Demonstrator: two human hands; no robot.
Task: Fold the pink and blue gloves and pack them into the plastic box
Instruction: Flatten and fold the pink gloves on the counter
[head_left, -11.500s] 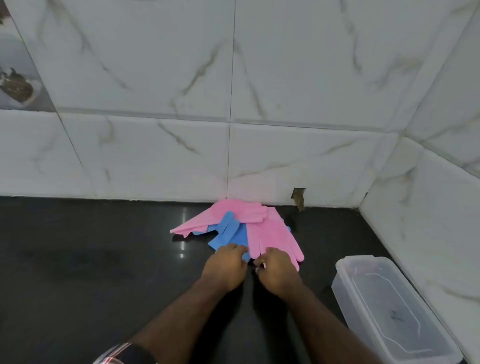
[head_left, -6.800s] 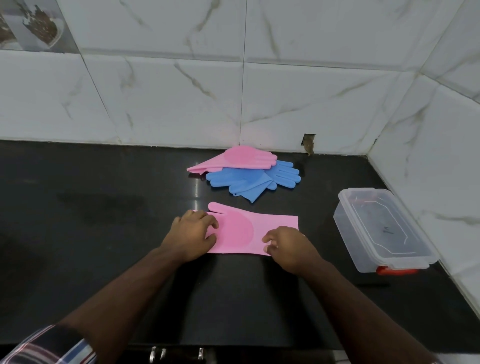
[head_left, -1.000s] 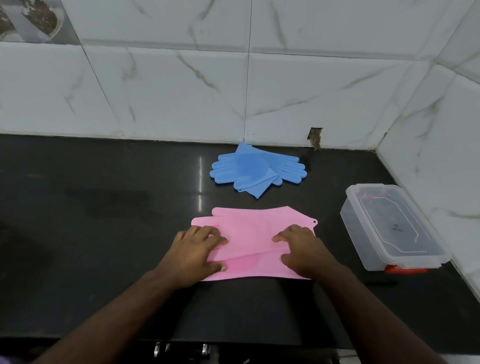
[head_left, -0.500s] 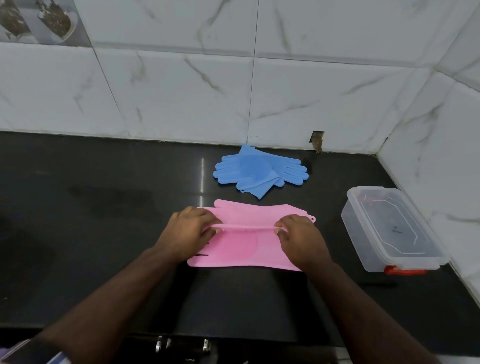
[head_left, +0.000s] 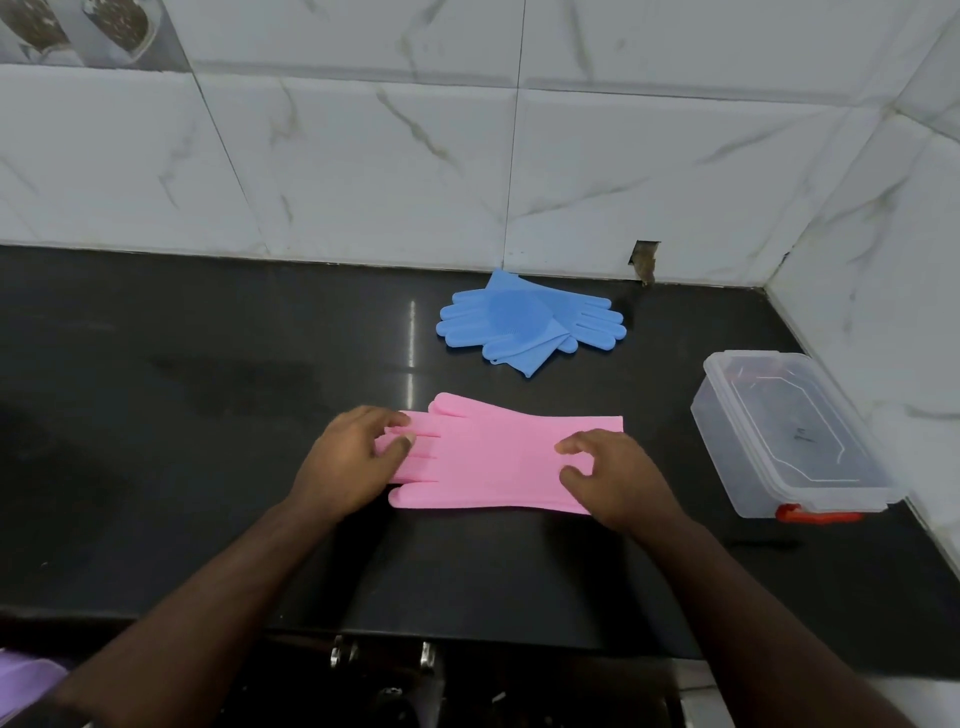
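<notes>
The pink gloves (head_left: 493, 462) lie flat and stacked on the black counter (head_left: 208, 415), fingers to the left and cuffs to the right. My left hand (head_left: 353, 460) pinches their finger end between thumb and curled fingers. My right hand (head_left: 610, 475) rests bent fingertips on the cuff end. The blue gloves (head_left: 524, 325) lie in a loose pile further back, near the wall. The clear plastic box (head_left: 789, 441) stands at the right with a lid on it and a red latch at its near end.
White marble-look tiles form the back wall (head_left: 467, 156) and the right wall (head_left: 893, 260), meeting in a corner behind the box. The counter's front edge (head_left: 467, 636) runs just below my forearms, with metal fittings under it.
Half a second ago both hands pinched a raised lengthwise edge of the pink gloves. That edge now lies flat, and my hands rest at the two ends.
</notes>
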